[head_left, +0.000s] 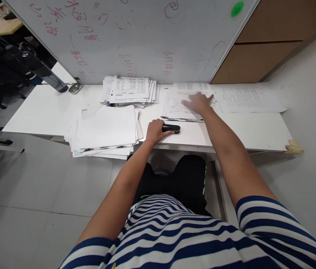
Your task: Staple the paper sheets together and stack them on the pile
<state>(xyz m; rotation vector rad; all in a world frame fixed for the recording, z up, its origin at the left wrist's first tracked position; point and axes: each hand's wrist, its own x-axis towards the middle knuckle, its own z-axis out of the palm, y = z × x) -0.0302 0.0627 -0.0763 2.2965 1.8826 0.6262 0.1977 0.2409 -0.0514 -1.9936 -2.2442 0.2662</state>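
Note:
My left hand (155,131) is closed around the rear of a black stapler (171,128) that lies on the white table (43,112) near its front edge. My right hand (199,102) rests flat, fingers spread, on a stack of printed sheets (178,108) just behind the stapler. A blank-topped pile of paper (106,129) lies left of my left hand and overhangs the table's front edge. Another printed pile (128,91) sits behind it by the whiteboard.
A whiteboard (135,33) with red writing and a green magnet (237,9) leans behind the table. Loose sheets (250,99) lie at the right. A round metal object (75,88) and a dark cylinder (46,74) sit at the back left. Brown cabinets (266,56) stand back right.

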